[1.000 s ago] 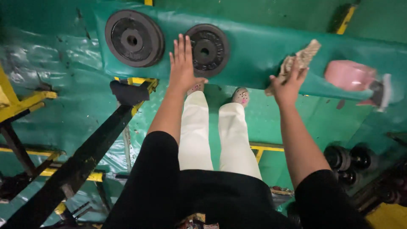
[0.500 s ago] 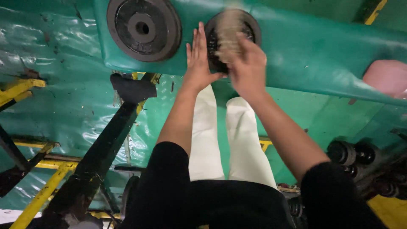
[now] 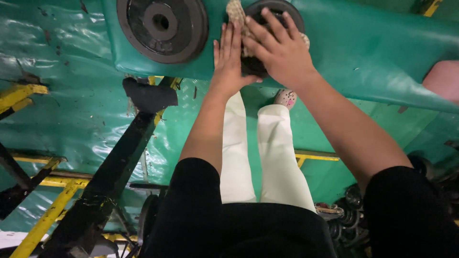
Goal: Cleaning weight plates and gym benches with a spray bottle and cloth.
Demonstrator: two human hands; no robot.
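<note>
Closest in are the person's black sleeves and white trousers, with a patterned shoe (image 3: 285, 98) on the green floor below. Both forearms stretch out ahead over a green padded bench (image 3: 363, 52). The left hand (image 3: 229, 59) lies flat and released, fingers straight and together, palm down on the padding just beside a small black weight plate (image 3: 275, 12), its thumb tucked toward the plate's near edge. The right hand (image 3: 282, 48) is spread wide, pressing a beige knitted cloth (image 3: 235, 12) down onto that plate, covering most of it. Farther left on the bench lies a larger black weight plate (image 3: 162, 26), apart from both hands. A black and yellow metal frame (image 3: 119, 162) stands to the left.
</note>
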